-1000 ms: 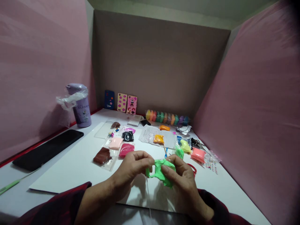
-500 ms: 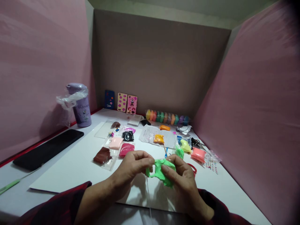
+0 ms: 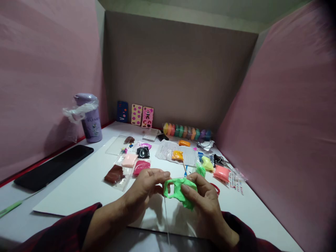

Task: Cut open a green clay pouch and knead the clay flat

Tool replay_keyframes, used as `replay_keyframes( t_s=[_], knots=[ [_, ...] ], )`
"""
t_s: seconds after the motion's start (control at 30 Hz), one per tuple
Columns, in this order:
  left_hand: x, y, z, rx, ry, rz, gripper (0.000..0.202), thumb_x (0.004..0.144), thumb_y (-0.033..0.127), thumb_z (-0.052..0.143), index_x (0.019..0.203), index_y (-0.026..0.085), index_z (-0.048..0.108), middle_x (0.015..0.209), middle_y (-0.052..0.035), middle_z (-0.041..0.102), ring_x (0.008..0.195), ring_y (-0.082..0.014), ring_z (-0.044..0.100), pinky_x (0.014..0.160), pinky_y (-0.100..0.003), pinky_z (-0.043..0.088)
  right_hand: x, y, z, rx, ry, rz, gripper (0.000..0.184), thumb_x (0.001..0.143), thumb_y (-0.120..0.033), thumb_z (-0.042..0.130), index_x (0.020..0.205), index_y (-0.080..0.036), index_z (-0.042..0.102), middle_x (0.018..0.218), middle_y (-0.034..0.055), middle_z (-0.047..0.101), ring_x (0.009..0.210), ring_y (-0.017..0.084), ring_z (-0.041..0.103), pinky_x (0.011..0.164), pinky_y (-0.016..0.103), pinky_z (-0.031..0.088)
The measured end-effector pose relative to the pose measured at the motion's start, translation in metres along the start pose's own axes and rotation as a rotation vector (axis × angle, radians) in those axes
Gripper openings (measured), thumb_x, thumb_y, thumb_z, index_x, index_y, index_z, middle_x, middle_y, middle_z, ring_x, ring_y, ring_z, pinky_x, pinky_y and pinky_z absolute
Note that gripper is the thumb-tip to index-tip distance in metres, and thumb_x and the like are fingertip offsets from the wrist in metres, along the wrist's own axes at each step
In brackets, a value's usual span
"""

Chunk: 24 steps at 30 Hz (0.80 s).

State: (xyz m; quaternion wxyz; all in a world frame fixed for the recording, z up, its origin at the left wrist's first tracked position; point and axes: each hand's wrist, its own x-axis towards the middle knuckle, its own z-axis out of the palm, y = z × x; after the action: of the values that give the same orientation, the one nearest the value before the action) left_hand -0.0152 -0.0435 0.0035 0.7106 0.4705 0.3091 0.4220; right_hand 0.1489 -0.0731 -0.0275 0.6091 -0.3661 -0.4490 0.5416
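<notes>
Close together above a white board (image 3: 78, 196), two hands work around one thin, uneven piece of green clay (image 3: 180, 190). The right hand (image 3: 208, 199) has it pinched, thumb laid across the front and fingers behind. The left hand (image 3: 141, 190) is at the other end of the clay, its fingertips by the narrow strip that borders a hole; whether they grip that strip or only touch it, I cannot tell. The clay is held up off the board, and a thin pale strand (image 3: 166, 220) runs down from below its left end.

Beyond the left hand lie small bags of clay: brown (image 3: 114, 174), pale pink (image 3: 130, 160), deep pink (image 3: 141, 167) and black (image 3: 143, 152). Past the right hand are a yellow bag (image 3: 207, 163), a coral bag (image 3: 222, 173) and, partly hidden, red handles (image 3: 217, 189). An orange bag (image 3: 177, 155) rests on a sheet of handwritten paper (image 3: 190, 154).

Farther back on the surface (image 3: 111, 130), three decorated phone cases (image 3: 137, 114) stand against the rear wall, and a row of coloured clay packs (image 3: 186, 131) lies to their right. Over on the left, a purple bottle (image 3: 92, 127) wrapped partly in clear plastic stands behind a flat black phone (image 3: 54, 167); nearer lies a tool with a green handle (image 3: 11, 209).
</notes>
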Motion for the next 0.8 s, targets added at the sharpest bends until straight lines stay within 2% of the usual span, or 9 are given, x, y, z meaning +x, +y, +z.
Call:
replay_keyframes(
  t_s=[0.23, 0.43, 0.67, 0.8],
  knots=[
    [0.0027, -0.0020, -0.0003, 0.070, 0.071, -0.018, 0.014, 0.066, 0.024, 0.069, 0.064, 0.012, 0.062, 0.058, -0.0020, 0.059, 0.057, -0.0116, 0.049, 0.060, -0.025, 0.034, 0.0001, 0.0001, 0.0004, 0.013, 0.005, 0.001, 0.029, 0.070, -0.034, 0.077, 0.074, -0.018, 0.053, 0.059, -0.0043, 0.053, 0.050, 0.007, 0.044, 0.046, 0.017, 0.035],
    [0.0010, -0.0020, -0.0008, 0.003, 0.052, 0.012, 0.021, 0.070, 0.031, 0.067, 0.063, 0.012, 0.061, 0.063, -0.0031, 0.059, 0.060, -0.0128, 0.050, 0.062, -0.027, 0.038, 0.0000, -0.0026, 0.0015, 0.041, 0.011, -0.005, 0.029, 0.069, -0.034, 0.077, 0.074, -0.018, 0.053, 0.056, -0.0051, 0.051, 0.049, 0.007, 0.042, 0.046, 0.017, 0.034],
    [0.0024, -0.0034, -0.0017, 0.078, 0.108, 0.022, 0.014, 0.067, 0.024, 0.070, 0.065, 0.012, 0.064, 0.060, -0.0023, 0.058, 0.059, -0.0118, 0.049, 0.061, -0.025, 0.037, -0.0001, -0.0055, 0.0041, 0.050, 0.040, 0.007, 0.029, 0.067, -0.033, 0.078, 0.073, -0.019, 0.053, 0.057, -0.0041, 0.052, 0.051, 0.009, 0.043, 0.047, 0.019, 0.033],
    [0.0041, -0.0028, -0.0038, 0.050, 0.067, -0.001, 0.021, 0.068, 0.031, 0.071, 0.066, 0.012, 0.065, 0.064, -0.0047, 0.062, 0.060, -0.0132, 0.052, 0.062, -0.026, 0.039, 0.0005, -0.0042, 0.0044, 0.068, 0.060, -0.016, 0.027, 0.067, -0.032, 0.078, 0.073, -0.020, 0.054, 0.060, -0.0036, 0.054, 0.052, 0.010, 0.046, 0.049, 0.021, 0.036]
  ],
)
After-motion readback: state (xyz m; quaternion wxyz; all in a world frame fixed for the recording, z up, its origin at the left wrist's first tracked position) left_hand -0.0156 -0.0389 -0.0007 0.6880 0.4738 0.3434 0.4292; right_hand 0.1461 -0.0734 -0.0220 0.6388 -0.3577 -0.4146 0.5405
